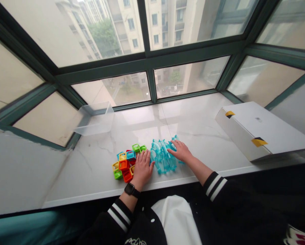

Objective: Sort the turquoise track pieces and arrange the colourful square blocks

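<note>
My left hand [142,167] lies with fingers stretched over the right side of a pile of coloured toy blocks [123,165], hollow cubes in red, orange, yellow, green and blue. Part of the pile is hidden under that hand. Just to the right is a cluster of translucent light-blue plastic pieces [164,158], curved and with small knobs along their edges. My right hand [181,151] rests at the right side of this cluster, fingers extended and touching the pieces. Neither hand is closed round anything.
A clear plastic bin [98,122] stands at the back left by the window. On the right lies a large white box [264,131] with yellow-and-black tape. The white marble-look sill [91,185] ends at a front edge near my body. Green window frames enclose the sill.
</note>
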Motion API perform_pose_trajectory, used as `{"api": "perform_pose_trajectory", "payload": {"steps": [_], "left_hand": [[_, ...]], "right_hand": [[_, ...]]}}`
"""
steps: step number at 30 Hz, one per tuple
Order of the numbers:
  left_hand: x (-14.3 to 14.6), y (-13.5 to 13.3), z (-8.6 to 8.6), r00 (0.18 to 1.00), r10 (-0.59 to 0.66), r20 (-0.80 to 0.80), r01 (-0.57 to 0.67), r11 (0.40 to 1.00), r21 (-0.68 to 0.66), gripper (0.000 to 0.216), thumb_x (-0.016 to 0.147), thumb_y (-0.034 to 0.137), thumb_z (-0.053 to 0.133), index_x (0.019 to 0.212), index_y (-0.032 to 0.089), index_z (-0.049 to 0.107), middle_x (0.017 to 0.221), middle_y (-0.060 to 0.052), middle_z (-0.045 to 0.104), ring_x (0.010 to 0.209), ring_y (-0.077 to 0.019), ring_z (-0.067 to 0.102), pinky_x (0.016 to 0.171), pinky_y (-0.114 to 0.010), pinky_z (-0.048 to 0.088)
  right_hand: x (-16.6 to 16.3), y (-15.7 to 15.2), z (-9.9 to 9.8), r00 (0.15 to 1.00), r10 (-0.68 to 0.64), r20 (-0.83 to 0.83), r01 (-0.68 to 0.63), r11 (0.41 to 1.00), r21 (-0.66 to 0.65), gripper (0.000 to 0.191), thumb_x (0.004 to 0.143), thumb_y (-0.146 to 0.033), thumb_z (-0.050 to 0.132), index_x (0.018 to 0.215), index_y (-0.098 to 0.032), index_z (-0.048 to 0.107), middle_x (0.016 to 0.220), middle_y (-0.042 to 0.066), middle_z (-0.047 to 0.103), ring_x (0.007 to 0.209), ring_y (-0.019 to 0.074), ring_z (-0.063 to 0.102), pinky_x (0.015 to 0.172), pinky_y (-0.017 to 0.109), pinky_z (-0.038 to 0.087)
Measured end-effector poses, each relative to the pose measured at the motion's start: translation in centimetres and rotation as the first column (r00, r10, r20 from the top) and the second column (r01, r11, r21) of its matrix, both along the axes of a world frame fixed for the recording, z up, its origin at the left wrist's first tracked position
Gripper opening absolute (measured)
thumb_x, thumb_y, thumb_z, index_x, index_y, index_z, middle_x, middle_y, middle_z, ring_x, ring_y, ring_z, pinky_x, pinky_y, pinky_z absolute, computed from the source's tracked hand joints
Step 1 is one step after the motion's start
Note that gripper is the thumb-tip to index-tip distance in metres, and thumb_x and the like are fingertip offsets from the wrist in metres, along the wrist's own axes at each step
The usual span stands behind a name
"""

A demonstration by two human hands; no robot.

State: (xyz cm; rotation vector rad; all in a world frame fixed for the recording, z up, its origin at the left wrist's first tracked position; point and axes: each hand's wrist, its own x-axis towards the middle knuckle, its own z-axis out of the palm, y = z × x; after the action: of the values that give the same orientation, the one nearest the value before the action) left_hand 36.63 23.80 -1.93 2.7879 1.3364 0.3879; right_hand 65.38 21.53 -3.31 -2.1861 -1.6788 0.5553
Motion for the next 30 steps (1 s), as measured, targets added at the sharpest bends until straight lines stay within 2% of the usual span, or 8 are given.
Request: {"api": "perform_pose_trajectory", "payload": {"steps": [8,13,18,22,26,28,30], "left_hand": [[-3.7,0.6,0.5,0.996,-0.085,0.025,0.086,0.996,-0.015,0.055,0.104,0.037,0.047,0.157,0.023,0.049,0.162,-0.011,0.050,0.153,-0.0302,0.042,0.129,-0.054,0.030],[-4.2,0.6,0.6,0.998,-0.059,0.024,0.059,0.998,-0.005,0.052,0.099,0.029,0.051,0.151,0.024,0.057,0.159,-0.011,0.053,0.150,-0.0314,0.045,0.130,-0.054,0.028],[-2.2,0.2,0.8,1.000,0.030,-0.007,-0.030,1.000,-0.003,0.050,0.099,0.037,0.056,0.148,0.027,0.061,0.160,-0.014,0.051,0.147,-0.0369,0.045,0.128,-0.061,0.025],[-0.2,0.7,1.3,0.999,0.039,0.013,-0.039,0.999,0.006,0.047,0.101,0.043,0.055,0.145,0.030,0.063,0.158,-0.013,0.052,0.147,-0.0397,0.044,0.126,-0.066,0.024],[2.0,2.2,1.7,0.993,0.017,0.116,-0.015,1.000,-0.016,0.046,0.105,0.040,0.045,0.144,0.022,0.060,0.155,-0.015,0.054,0.149,-0.0359,0.042,0.127,-0.059,0.027],[3.4,3.4,1.5,0.979,0.026,0.204,-0.014,0.998,-0.060,0.049,0.107,0.040,0.040,0.146,0.016,0.056,0.154,-0.018,0.054,0.150,-0.0339,0.042,0.126,-0.055,0.031],[4.9,4.8,1.0,0.961,0.033,0.273,0.002,0.992,-0.126,0.052,0.106,0.043,0.041,0.150,0.016,0.049,0.155,-0.018,0.053,0.150,-0.0320,0.043,0.125,-0.053,0.034]], "right_hand": [[-0.2,-0.2,-1.5,1.000,-0.011,0.006,0.011,0.996,0.092,0.069,0.093,-0.062,0.065,0.152,-0.026,0.054,0.158,0.017,0.052,0.147,0.0379,0.046,0.120,0.056,0.037],[-0.5,-0.3,-1.5,1.000,0.000,0.017,-0.002,0.996,0.094,0.070,0.094,-0.061,0.063,0.153,-0.026,0.052,0.158,0.016,0.051,0.147,0.0372,0.046,0.120,0.055,0.036],[-1.0,-0.5,-1.0,0.999,0.032,0.019,-0.033,0.997,0.074,0.069,0.095,-0.058,0.062,0.154,-0.023,0.051,0.159,0.017,0.051,0.148,0.0365,0.046,0.121,0.055,0.035],[-1.0,-0.7,-0.8,0.996,0.086,0.004,-0.086,0.989,0.120,0.067,0.093,-0.055,0.065,0.151,-0.024,0.053,0.155,0.015,0.055,0.145,0.0346,0.049,0.121,0.055,0.037],[-0.9,-0.9,-0.5,0.988,0.149,-0.029,-0.143,0.975,0.168,0.064,0.093,-0.053,0.067,0.148,-0.024,0.056,0.150,0.013,0.061,0.141,0.0329,0.054,0.120,0.052,0.040],[-1.0,-1.0,-0.3,0.987,0.158,-0.037,-0.149,0.972,0.180,0.063,0.092,-0.052,0.068,0.147,-0.023,0.057,0.147,0.014,0.063,0.139,0.0327,0.056,0.119,0.050,0.041],[-1.2,-0.9,0.0,0.988,0.152,-0.036,-0.143,0.972,0.189,0.062,0.091,-0.051,0.069,0.146,-0.023,0.059,0.144,0.014,0.065,0.136,0.0326,0.057,0.118,0.050,0.042]]}}
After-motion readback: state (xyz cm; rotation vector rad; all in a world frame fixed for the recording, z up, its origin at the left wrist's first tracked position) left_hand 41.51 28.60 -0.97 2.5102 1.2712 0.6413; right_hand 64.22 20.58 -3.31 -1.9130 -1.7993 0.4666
